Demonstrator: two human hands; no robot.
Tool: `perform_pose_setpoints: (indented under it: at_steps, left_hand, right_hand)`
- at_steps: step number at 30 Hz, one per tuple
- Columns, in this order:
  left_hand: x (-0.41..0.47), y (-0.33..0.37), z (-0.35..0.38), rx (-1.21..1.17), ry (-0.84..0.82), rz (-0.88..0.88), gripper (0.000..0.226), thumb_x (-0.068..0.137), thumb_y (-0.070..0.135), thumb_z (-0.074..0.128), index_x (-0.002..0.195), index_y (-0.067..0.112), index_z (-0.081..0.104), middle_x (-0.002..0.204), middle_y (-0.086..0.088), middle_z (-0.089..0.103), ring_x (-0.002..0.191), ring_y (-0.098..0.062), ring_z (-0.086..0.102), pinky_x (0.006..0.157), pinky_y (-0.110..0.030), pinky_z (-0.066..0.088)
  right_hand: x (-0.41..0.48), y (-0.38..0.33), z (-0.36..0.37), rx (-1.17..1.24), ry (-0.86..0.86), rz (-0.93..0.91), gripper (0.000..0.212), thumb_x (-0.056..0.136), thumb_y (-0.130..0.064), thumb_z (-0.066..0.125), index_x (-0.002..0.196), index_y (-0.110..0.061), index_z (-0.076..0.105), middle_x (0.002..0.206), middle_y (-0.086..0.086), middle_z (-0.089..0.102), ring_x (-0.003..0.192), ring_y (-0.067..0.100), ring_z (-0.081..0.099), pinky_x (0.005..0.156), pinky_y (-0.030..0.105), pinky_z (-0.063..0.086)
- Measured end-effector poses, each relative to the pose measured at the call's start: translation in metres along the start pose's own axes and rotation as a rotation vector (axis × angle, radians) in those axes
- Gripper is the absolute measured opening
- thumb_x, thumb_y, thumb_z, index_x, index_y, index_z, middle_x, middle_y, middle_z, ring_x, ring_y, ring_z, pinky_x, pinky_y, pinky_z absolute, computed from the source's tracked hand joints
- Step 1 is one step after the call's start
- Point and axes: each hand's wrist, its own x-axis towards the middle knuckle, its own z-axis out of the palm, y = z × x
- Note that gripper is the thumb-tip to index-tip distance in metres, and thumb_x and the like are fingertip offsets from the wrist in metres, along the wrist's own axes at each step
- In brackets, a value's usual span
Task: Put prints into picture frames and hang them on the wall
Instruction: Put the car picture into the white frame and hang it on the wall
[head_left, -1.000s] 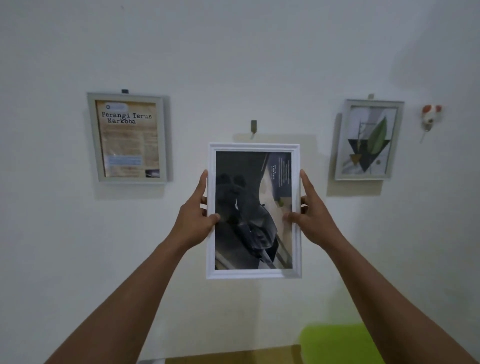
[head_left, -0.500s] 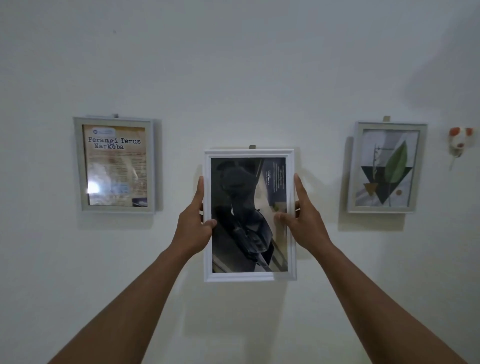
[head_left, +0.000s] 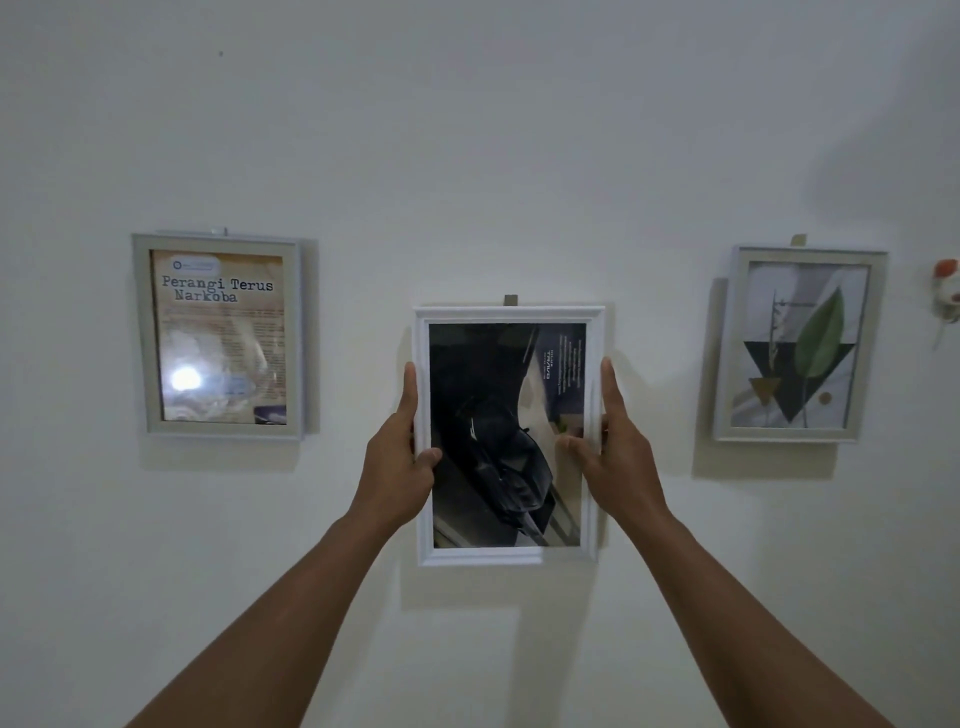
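1. Grip first: my left hand (head_left: 397, 462) clasps the left rail of the white frame (head_left: 509, 555), thumb lapped over the front edge, fingers running up the side. My right hand (head_left: 613, 452) mirrors it on the right rail, thumb pressed onto the glass near the print.
2. I hold both grasps at about mid-height, which I judge right for keeping the frame from tipping while I feel for the catch.
3. The dark print (head_left: 498, 436) sits inside the frame, which lies flat against the wall (head_left: 467, 130), its top rail just under the small hook (head_left: 511, 300).
4. Whether the hanger at the back has caught the hook I cannot tell; it is hidden behind the frame.
5. To do this well, I would ease the frame down a touch until I feel its weight taken, and loosen my fingers only then, one hand at a time.
6. I would check level against the neighbours: the poster frame (head_left: 221, 335) hangs to the left, the leaf frame (head_left: 800, 343) to the right, both higher.
7. The risk, as I judge it, is letting go before the catch holds, and the frame sliding down the wall.
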Motion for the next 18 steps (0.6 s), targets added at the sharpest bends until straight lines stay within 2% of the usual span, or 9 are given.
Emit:
perform_pose_setpoints:
  at_steps: [3,6,9,12,15,18]
  left_hand:
    - [-0.0005,0.0014,-0.0002,0.006,-0.002,0.007,0.107,0.089,0.002,0.064,0.145,0.060,-0.007,0.139,-0.003,0.055,0.107,-0.028,0.063,0.094,-0.045,0.054]
    - [-0.0039,0.0005,0.0021,-0.012,0.012,0.006,0.108,0.089,0.001,0.064,0.145,0.060,-0.006,0.136,-0.002,0.057,0.100,-0.025,0.064,0.091,-0.043,0.056]
    - [-0.0061,-0.0021,0.0036,-0.006,0.021,-0.009,0.108,0.088,0.002,0.064,0.145,0.060,-0.007,0.131,-0.003,0.059,0.093,-0.023,0.064,0.088,-0.043,0.056]
    - [-0.0066,-0.0011,0.0050,0.007,0.014,-0.042,0.107,0.089,0.003,0.065,0.146,0.057,-0.007,0.115,-0.004,0.064,0.080,-0.017,0.062,0.085,-0.038,0.057]
    - [-0.0063,-0.0035,0.0056,0.040,0.011,-0.046,0.106,0.089,0.005,0.064,0.147,0.055,-0.009,0.089,-0.004,0.061,0.070,-0.014,0.058,0.077,-0.032,0.057]
    - [-0.0070,-0.0033,0.0084,0.089,0.020,-0.040,0.106,0.089,0.007,0.065,0.148,0.052,-0.013,0.083,-0.001,0.056,0.071,-0.013,0.057,0.073,-0.029,0.055]
  right_hand:
    - [-0.0026,0.0051,0.0030,0.007,0.019,-0.007,0.097,0.094,-0.023,0.066,0.151,-0.051,-0.007,0.125,-0.010,0.054,0.099,0.009,0.061,0.096,0.038,0.052]
    - [-0.0018,0.0061,0.0040,-0.015,0.013,-0.003,0.099,0.093,-0.024,0.066,0.151,-0.051,-0.009,0.134,0.000,0.056,0.107,0.016,0.060,0.099,0.040,0.050]
    - [-0.0015,0.0057,0.0059,-0.054,0.009,0.009,0.098,0.093,-0.025,0.066,0.151,-0.051,-0.010,0.123,0.003,0.055,0.095,0.011,0.056,0.091,0.031,0.049]
    - [-0.0039,0.0061,0.0062,-0.117,0.025,0.048,0.096,0.094,-0.028,0.065,0.153,-0.046,-0.008,0.109,0.002,0.047,0.080,0.003,0.048,0.071,0.008,0.036]
    - [-0.0042,0.0054,0.0058,-0.127,0.025,0.057,0.095,0.094,-0.029,0.064,0.153,-0.046,-0.008,0.106,0.001,0.041,0.076,0.004,0.048,0.063,0.005,0.032]
    - [-0.0047,0.0051,0.0064,-0.170,0.041,0.038,0.093,0.096,-0.029,0.062,0.153,-0.043,-0.010,0.105,0.001,0.040,0.074,0.005,0.047,0.060,0.006,0.034]
